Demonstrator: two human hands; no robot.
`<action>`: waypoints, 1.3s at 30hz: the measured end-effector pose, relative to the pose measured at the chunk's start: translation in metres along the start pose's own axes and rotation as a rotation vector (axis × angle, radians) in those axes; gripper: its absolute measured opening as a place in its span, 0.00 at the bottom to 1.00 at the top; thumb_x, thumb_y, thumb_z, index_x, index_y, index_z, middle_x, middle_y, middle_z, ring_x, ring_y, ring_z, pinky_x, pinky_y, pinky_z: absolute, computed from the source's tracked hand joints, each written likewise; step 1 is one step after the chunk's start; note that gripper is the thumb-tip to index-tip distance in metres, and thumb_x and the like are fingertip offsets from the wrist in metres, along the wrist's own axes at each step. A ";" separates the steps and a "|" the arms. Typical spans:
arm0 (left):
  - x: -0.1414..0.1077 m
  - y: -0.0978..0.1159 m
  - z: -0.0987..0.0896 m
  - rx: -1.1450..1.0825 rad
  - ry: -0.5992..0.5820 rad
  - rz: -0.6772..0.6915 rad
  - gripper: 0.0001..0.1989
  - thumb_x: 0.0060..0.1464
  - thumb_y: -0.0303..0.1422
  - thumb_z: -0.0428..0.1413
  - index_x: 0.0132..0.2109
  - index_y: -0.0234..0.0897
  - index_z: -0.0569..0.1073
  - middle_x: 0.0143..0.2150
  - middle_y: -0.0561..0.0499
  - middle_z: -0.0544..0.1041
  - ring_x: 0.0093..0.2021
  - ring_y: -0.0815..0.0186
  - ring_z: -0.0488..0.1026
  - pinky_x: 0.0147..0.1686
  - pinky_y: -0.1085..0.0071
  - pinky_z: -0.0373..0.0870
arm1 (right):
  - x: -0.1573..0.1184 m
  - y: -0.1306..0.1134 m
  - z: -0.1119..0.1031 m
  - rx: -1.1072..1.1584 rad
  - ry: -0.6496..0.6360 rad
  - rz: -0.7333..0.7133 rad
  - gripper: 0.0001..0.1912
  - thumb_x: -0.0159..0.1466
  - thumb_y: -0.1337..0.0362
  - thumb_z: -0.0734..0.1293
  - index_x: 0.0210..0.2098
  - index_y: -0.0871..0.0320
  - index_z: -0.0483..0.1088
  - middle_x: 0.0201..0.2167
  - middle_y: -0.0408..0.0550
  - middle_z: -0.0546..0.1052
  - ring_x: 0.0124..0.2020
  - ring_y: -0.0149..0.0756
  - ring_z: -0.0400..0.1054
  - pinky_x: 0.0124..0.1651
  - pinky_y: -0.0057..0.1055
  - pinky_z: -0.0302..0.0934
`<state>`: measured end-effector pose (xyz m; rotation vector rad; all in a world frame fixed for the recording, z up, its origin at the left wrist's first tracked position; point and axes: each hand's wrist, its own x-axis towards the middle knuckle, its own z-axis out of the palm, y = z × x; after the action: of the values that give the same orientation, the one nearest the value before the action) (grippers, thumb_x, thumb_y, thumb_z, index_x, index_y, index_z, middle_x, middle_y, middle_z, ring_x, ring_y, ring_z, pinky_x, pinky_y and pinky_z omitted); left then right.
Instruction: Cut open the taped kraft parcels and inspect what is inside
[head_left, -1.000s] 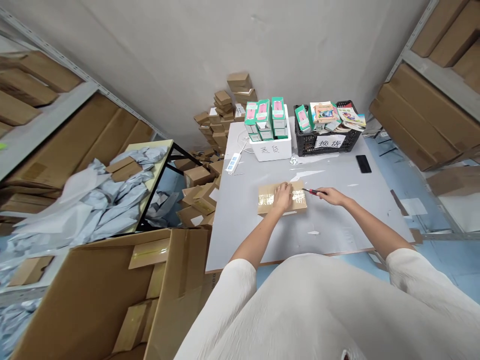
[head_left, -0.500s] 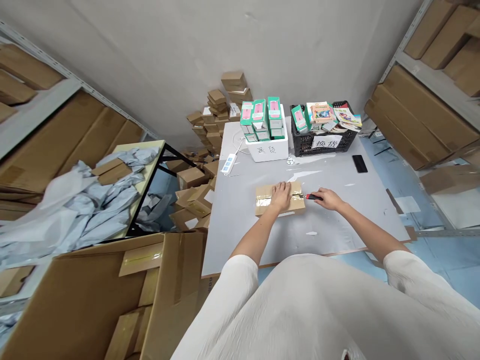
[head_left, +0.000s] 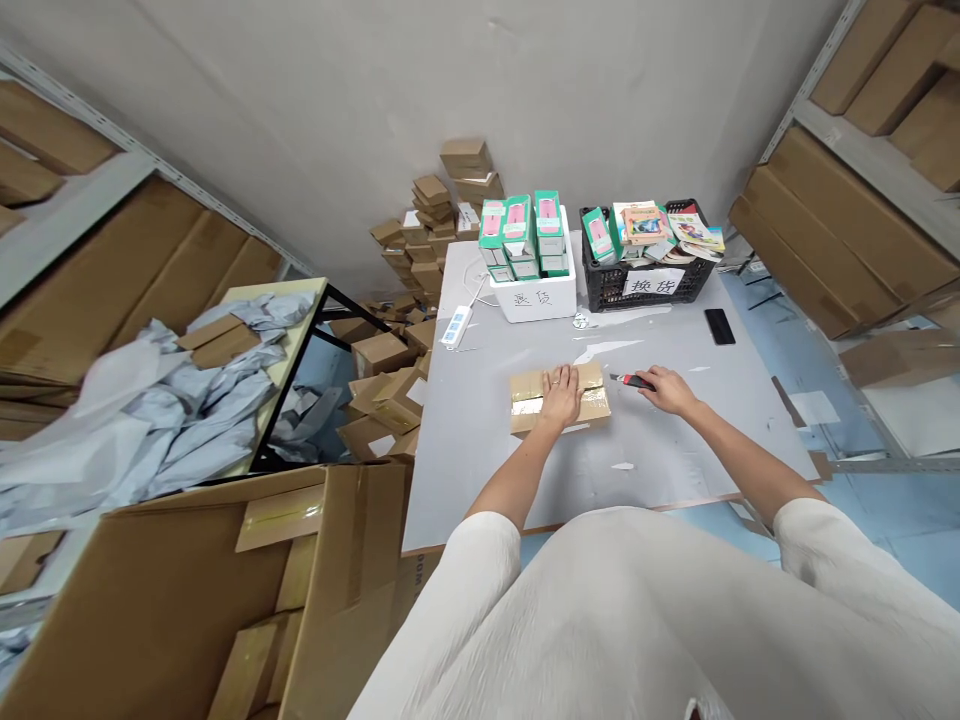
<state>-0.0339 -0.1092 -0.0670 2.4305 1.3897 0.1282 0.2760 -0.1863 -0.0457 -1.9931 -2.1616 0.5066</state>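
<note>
A small cardboard box (head_left: 527,390) with clear tape across its top lies on the grey table (head_left: 480,460). My left hand (head_left: 561,396) rests flat on the box, its fingers stretched toward the far edge. A dark slit shows in the tape to the right of those fingers. My right hand (head_left: 666,390) is closed round a red and black utility knife (head_left: 636,381). Its blade points left and stands a little to the right of the box, apart from it.
Behind the box stand a white bin (head_left: 534,300) of green-and-pink boxes and a black crate (head_left: 600,290) of books. A phone (head_left: 719,327) lies at right, a power strip (head_left: 457,327) at left. A large open carton (head_left: 367,540) borders the table's left side.
My right hand has drawn the utility knife away from the box, to the right and slightly farther back. The left hand has stayed on the box.
</note>
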 end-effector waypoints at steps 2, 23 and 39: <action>0.000 0.001 -0.003 -0.013 -0.025 -0.016 0.35 0.73 0.37 0.45 0.82 0.38 0.53 0.84 0.35 0.55 0.84 0.47 0.48 0.81 0.38 0.36 | 0.003 -0.004 0.002 0.021 0.000 0.011 0.25 0.74 0.56 0.67 0.67 0.53 0.75 0.54 0.59 0.79 0.55 0.53 0.72 0.58 0.41 0.65; -0.074 -0.050 -0.035 0.022 -0.062 -0.021 0.24 0.61 0.38 0.70 0.62 0.48 0.75 0.69 0.43 0.71 0.69 0.47 0.68 0.70 0.49 0.61 | 0.116 -0.122 0.021 0.090 -0.172 -0.124 0.15 0.72 0.55 0.67 0.52 0.53 0.80 0.51 0.54 0.85 0.54 0.51 0.75 0.58 0.40 0.63; -0.034 -0.068 -0.043 -0.029 -0.071 -0.150 0.20 0.68 0.26 0.48 0.59 0.44 0.77 0.52 0.45 0.85 0.55 0.51 0.81 0.56 0.58 0.72 | 0.045 -0.106 0.008 0.142 -0.221 0.082 0.20 0.71 0.49 0.69 0.56 0.53 0.79 0.46 0.52 0.86 0.47 0.49 0.78 0.41 0.33 0.64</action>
<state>-0.1178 -0.0960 -0.0466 2.2744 1.5211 0.0257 0.1696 -0.1492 -0.0209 -2.0389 -2.0999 0.9065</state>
